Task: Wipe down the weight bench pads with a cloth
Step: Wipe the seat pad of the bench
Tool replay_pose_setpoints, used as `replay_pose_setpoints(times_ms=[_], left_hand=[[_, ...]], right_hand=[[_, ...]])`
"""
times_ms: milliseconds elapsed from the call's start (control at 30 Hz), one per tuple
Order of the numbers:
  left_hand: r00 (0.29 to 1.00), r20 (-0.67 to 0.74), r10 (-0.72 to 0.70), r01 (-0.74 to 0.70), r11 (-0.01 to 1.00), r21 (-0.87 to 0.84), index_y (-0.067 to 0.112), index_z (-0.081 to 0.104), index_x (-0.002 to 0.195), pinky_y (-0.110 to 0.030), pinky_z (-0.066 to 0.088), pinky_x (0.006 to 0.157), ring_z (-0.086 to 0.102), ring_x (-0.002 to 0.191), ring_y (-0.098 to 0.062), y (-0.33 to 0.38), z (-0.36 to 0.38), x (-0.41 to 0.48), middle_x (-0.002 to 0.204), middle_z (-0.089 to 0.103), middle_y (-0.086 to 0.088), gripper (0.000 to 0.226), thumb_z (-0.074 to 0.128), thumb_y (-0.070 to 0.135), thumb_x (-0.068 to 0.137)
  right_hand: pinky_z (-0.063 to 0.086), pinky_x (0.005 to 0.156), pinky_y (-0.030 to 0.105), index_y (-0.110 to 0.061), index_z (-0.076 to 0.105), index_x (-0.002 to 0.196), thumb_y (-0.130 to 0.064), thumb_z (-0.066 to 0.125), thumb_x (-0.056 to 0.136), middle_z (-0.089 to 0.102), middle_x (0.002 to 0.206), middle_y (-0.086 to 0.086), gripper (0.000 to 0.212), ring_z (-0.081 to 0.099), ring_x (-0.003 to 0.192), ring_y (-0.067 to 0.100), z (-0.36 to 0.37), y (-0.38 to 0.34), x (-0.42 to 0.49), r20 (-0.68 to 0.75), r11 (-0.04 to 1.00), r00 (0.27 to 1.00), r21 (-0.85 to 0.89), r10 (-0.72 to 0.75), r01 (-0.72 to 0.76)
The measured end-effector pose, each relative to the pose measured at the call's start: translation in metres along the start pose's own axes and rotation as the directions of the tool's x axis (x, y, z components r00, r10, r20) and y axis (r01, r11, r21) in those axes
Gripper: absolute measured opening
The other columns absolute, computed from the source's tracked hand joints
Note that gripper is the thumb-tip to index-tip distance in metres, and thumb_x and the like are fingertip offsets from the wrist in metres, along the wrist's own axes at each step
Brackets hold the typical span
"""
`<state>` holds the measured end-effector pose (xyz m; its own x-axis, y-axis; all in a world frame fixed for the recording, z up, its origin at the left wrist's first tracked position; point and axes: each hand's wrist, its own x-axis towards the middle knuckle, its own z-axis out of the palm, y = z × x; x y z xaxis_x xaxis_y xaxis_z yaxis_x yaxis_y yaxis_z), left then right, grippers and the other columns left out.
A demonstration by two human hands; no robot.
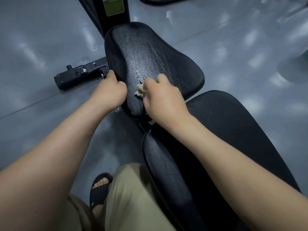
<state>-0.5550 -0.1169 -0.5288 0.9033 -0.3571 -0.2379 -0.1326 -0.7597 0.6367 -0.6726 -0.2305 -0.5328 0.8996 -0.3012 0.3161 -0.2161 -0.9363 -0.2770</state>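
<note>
A black textured seat pad [150, 52] fills the middle of the head view, with small wet spots near its centre. My right hand [162, 99] holds a crumpled beige cloth [140, 91] and presses it on the near part of that pad. My left hand [110, 90] grips the pad's left edge, fingers curled over the rim. A longer black back pad [208, 147] runs toward me at the lower right, partly under my right forearm.
The bench's black steel foot [80, 74] with a pin and bolt sticks out to the left on the grey glossy floor [41, 47]. An upright black post [115, 7] with a green label stands behind the seat. My sandalled foot [100, 189] and khaki trouser leg are below.
</note>
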Motion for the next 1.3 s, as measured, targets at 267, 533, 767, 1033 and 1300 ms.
replay_pose_setpoints(times_ms=[267, 533, 767, 1033, 1300], left_hand=[[0.999, 0.026, 0.047, -0.046, 0.999, -0.016, 0.017, 0.049, 0.132, -0.044, 0.047, 0.102, 0.057, 0.115, -0.038, -0.007, -0.007, 0.002, 0.127, 0.063, -0.016, 0.042, 0.039, 0.021, 0.092], [0.996, 0.085, 0.042, -0.030, 0.989, -0.145, 0.030, 0.061, 0.109, -0.054, 0.058, 0.089, 0.068, 0.095, -0.033, -0.018, -0.017, 0.010, 0.097, 0.071, -0.004, 0.043, 0.040, 0.019, 0.074], [0.994, 0.095, 0.063, -0.053, 0.994, -0.100, 0.029, 0.057, 0.131, -0.047, 0.055, 0.097, 0.066, 0.107, -0.029, -0.019, -0.019, 0.008, 0.108, 0.070, -0.002, 0.052, 0.043, 0.018, 0.082], [0.994, 0.105, 0.024, -0.015, 0.996, -0.087, 0.029, 0.033, 0.156, -0.043, 0.054, 0.100, 0.064, 0.118, -0.028, -0.028, -0.022, 0.013, 0.136, 0.062, -0.007, 0.083, 0.041, 0.014, 0.074], [0.992, 0.115, 0.048, -0.036, 0.994, -0.102, 0.026, 0.041, 0.152, -0.045, 0.052, 0.103, 0.064, 0.119, -0.029, -0.030, -0.022, 0.008, 0.128, 0.066, -0.009, 0.087, 0.037, 0.018, 0.065]], right_hand=[[0.037, 0.070, 0.033, -0.017, 0.061, 0.114, -0.024, 0.052, 0.095, 0.047, 0.103, 0.008, 0.021, 0.061, 0.086, 0.040, -0.009, 0.054, 0.015, -0.074, 0.971, 0.969, -0.010, 0.237, -0.239], [0.049, 0.058, 0.042, -0.019, 0.071, 0.099, -0.021, 0.060, 0.087, 0.051, 0.095, 0.010, 0.016, 0.057, 0.069, 0.038, 0.006, -0.009, -0.009, 0.072, 0.975, 0.979, 0.134, -0.189, 0.178], [0.052, 0.068, 0.046, -0.016, 0.068, 0.104, -0.023, 0.055, 0.093, 0.050, 0.103, 0.010, 0.018, 0.058, 0.074, 0.038, -0.008, 0.035, 0.011, -0.018, 0.999, 0.999, 0.030, 0.041, -0.041], [0.052, 0.071, 0.041, -0.027, 0.071, 0.102, -0.036, 0.057, 0.090, 0.048, 0.099, 0.005, 0.021, 0.056, 0.080, 0.032, 0.009, -0.018, -0.017, 0.139, 0.952, 0.945, 0.124, -0.297, 0.280], [0.053, 0.078, 0.038, -0.028, 0.073, 0.100, -0.032, 0.059, 0.093, 0.052, 0.099, 0.000, 0.016, 0.059, 0.092, 0.030, 0.001, 0.024, 0.027, -0.005, 0.966, 0.981, 0.178, -0.192, 0.189]])
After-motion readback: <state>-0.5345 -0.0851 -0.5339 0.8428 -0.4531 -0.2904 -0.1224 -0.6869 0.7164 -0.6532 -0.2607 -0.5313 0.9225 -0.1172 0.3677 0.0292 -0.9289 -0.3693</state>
